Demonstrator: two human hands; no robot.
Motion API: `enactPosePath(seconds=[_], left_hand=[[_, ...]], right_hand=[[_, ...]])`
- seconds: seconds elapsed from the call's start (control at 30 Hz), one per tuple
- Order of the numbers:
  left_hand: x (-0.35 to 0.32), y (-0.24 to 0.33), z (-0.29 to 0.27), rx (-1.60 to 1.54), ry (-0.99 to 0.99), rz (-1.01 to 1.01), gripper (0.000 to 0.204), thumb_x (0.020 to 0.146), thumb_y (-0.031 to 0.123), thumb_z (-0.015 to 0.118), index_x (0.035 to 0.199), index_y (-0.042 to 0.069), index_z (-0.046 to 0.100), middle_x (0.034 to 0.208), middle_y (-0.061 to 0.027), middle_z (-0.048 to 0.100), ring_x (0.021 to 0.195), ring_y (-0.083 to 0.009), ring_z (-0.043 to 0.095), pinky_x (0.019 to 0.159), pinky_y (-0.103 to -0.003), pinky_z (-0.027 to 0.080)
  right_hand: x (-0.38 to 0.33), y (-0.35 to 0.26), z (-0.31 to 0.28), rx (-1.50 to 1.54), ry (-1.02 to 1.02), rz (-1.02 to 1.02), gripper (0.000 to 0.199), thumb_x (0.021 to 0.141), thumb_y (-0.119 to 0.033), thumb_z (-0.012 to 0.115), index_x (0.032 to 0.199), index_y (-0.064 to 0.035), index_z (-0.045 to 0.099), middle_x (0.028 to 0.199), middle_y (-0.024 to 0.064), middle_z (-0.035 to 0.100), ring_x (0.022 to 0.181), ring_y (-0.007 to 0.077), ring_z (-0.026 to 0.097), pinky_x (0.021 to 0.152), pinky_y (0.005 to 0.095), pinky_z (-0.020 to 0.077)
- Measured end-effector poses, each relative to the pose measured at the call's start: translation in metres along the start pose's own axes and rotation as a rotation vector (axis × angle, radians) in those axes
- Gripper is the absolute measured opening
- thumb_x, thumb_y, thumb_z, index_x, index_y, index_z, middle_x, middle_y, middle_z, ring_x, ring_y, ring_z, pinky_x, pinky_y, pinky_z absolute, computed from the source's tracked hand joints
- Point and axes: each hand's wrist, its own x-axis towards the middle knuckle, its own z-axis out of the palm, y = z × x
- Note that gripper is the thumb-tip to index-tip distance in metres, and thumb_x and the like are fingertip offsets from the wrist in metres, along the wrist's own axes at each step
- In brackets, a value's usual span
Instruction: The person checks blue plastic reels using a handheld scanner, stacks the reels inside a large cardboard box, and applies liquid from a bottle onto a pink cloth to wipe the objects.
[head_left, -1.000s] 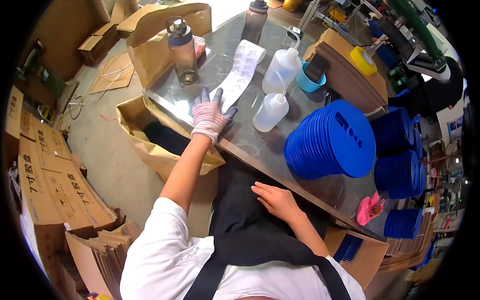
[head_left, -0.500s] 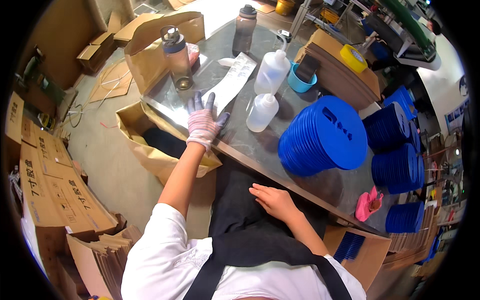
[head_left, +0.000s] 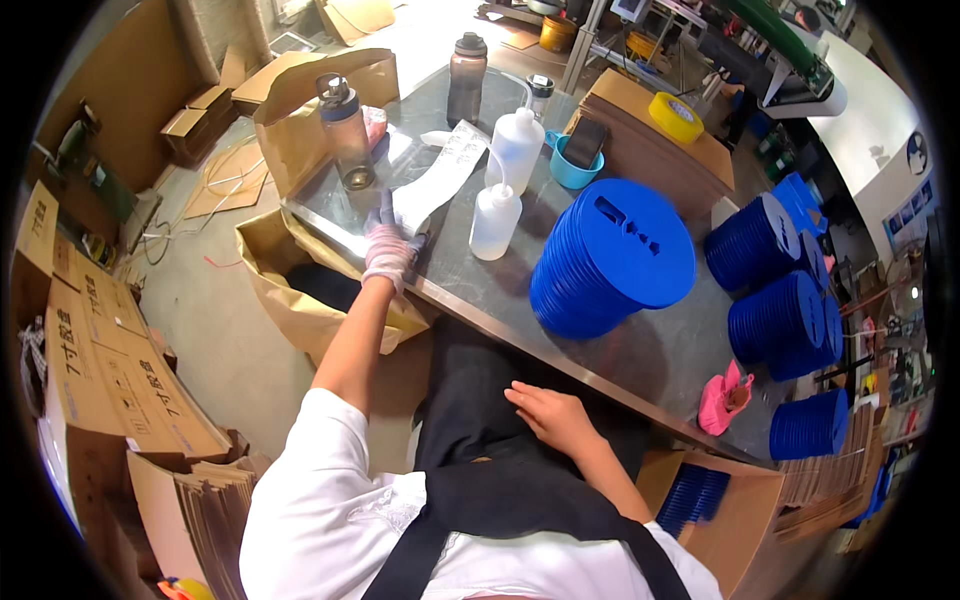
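My left hand (head_left: 388, 248), in a pinkish glove with grey fingers, lies on the near left edge of the table, its fingers stretched forward. They are beside the lower end of a long white paper strip (head_left: 440, 178); whether they touch it I cannot tell. My bare right hand (head_left: 552, 415) rests over my black apron (head_left: 465, 385), with its fingers straight and close together, holding nothing. Beyond the left hand stands a drinking bottle (head_left: 346, 140). Two white squeeze bottles (head_left: 495, 222) stand right of the strip, and a tall stack of blue plastic discs (head_left: 612, 260) is farther right.
A paper bag (head_left: 285, 240) stands open below the table's left edge. On the table (head_left: 480, 300) are a dark bottle (head_left: 467, 85), a light-blue cup (head_left: 575, 170) holding a dark flat object, a pink bundle (head_left: 724, 400) and more blue stacks (head_left: 775, 325). Yellow tape (head_left: 676, 117) sits on cardboard.
The view has shifted a little, so the table's things appear farther left. My left hand's fingers have drawn closer together. My right hand stays over my lap.
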Motion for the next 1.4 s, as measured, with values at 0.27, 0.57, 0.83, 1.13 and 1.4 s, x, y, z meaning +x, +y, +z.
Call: enactPosePath(seconds=[0.27, 0.57, 0.83, 1.13, 1.4], left_hand=[[0.041, 0.025, 0.009, 0.035, 0.01, -0.092, 0.113, 0.065, 0.032, 0.082, 0.155, 0.02, 0.015, 0.135, -0.0255, 0.046, 0.117, -0.0406, 0.054, 0.097, -0.044, 0.047], [0.093, -0.036, 0.051, 0.294, 0.037, -0.073, 0.094, 0.07, 0.049, 0.076, 0.148, 0.015, 0.034, 0.141, -0.025, 0.043, 0.127, -0.0366, 0.047, 0.102, -0.042, 0.043], [0.068, -0.041, 0.024, 0.07, 0.135, -0.061, 0.108, 0.068, 0.041, 0.081, 0.153, 0.014, 0.02, 0.136, -0.0305, 0.046, 0.119, -0.0418, 0.052, 0.096, -0.043, 0.045], [-0.141, -0.022, 0.014, -0.129, 0.275, 0.412, 0.094, 0.073, 0.021, 0.075, 0.151, 0.007, 0.025, 0.153, -0.0301, 0.02, 0.142, -0.0467, 0.022, 0.116, -0.048, 0.024], [-0.297, -0.004, 0.03, -0.111, -0.043, 0.364, 0.093, 0.078, 0.044, 0.069, 0.151, 0.006, 0.025, 0.152, -0.0302, 0.021, 0.14, -0.047, 0.026, 0.114, -0.051, 0.024]], right_hand=[[-0.025, 0.001, -0.013, 0.02, -0.019, 0.142, 0.034, 0.082, -0.011, 0.071, 0.115, -0.0145, 0.068, 0.119, 0.0076, 0.067, 0.101, 0.0246, 0.067, 0.083, 0.0338, 0.0561], [-0.021, 0.009, 0.006, 0.0, -0.022, 0.117, 0.031, 0.084, -0.015, 0.069, 0.115, -0.0154, 0.067, 0.119, 0.0057, 0.067, 0.095, 0.0235, 0.068, 0.074, 0.0345, 0.0569], [-0.015, 0.02, 0.015, 0.007, -0.014, 0.085, 0.034, 0.088, -0.018, 0.065, 0.122, -0.02, 0.064, 0.121, 0.0032, 0.066, 0.098, 0.0235, 0.068, 0.073, 0.0339, 0.0574], [-0.013, -0.02, -0.114, 0.584, 0.319, 0.197, 0.046, 0.088, -0.005, 0.066, 0.133, -0.0048, 0.056, 0.111, 0.0131, 0.07, 0.095, 0.0194, 0.07, 0.084, 0.0328, 0.0551], [-0.02, -0.134, -0.295, 1.156, 0.093, -1.116, 0.038, 0.098, -0.032, 0.057, 0.114, 0.0023, 0.062, 0.062, 0.0021, 0.06, 0.039, 0.0108, 0.044, 0.037, 0.0279, 0.027]])
